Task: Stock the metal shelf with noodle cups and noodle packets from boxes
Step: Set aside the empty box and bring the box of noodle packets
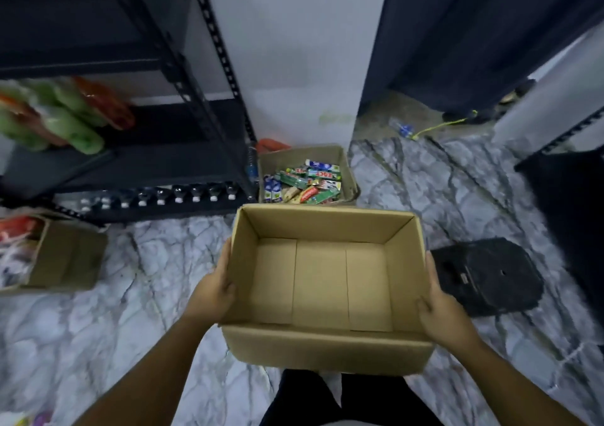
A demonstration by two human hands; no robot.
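Note:
I hold an empty brown cardboard box (322, 281) in front of me, above the marble floor. My left hand (214, 290) grips its left wall, fingers lying along the outside and the thumb at the rim. My right hand (439, 309) grips the right wall the same way, its thumb hooked over the rim. The dark metal shelf (183, 66) stands at the left. Green and orange noodle packets (62, 121), blurred, lie on one of its boards. No noodle cups are visible.
An open box of toothpaste cartons (304, 180) sits on the floor just beyond my box. Another open box (62, 255) with packets is at the left. Dark bottles (163, 196) line the shelf's bottom. A black flat object (487, 275) lies to the right.

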